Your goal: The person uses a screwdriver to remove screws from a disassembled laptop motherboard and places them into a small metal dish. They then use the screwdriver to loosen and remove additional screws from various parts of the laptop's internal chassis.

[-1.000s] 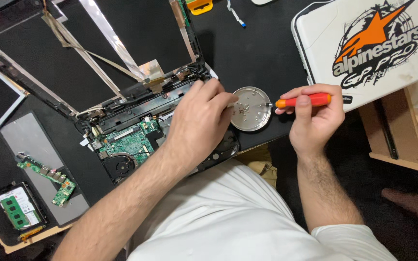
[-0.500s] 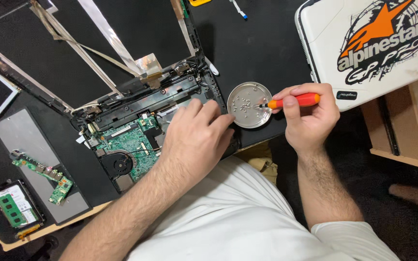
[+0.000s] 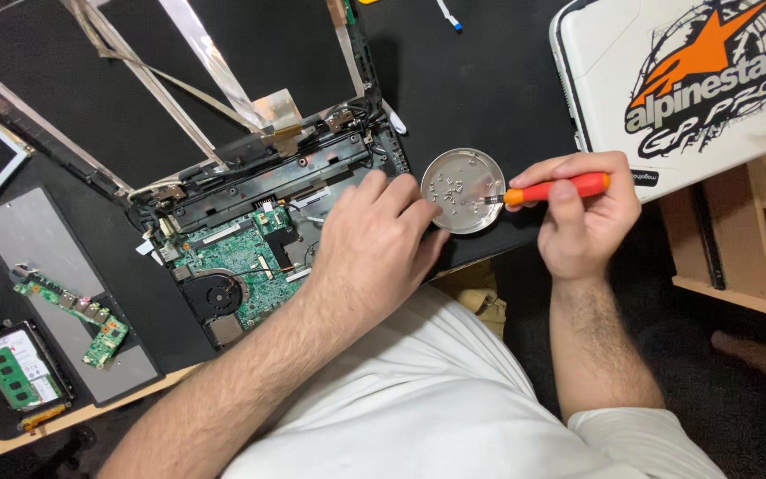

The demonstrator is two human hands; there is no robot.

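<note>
A black surface (image 3: 480,80) carries an opened laptop (image 3: 250,239) with its green board bared. The left hand (image 3: 374,248) lies flat on it, grasping nothing. The right hand (image 3: 582,222) grips an orange screwdriver (image 3: 551,189), tip over the round metal dish (image 3: 463,190) of screws. A white case (image 3: 684,80) sits beyond.

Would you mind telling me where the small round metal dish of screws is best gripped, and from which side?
Probably by the raised rim of the metal dish, at its far edge, coming from above. It lies flat and shallow with loose screws inside, so it should stay level. The left hand crowds its near-left edge, and the orange screwdriver in the right hand reaches in from the right.
</note>
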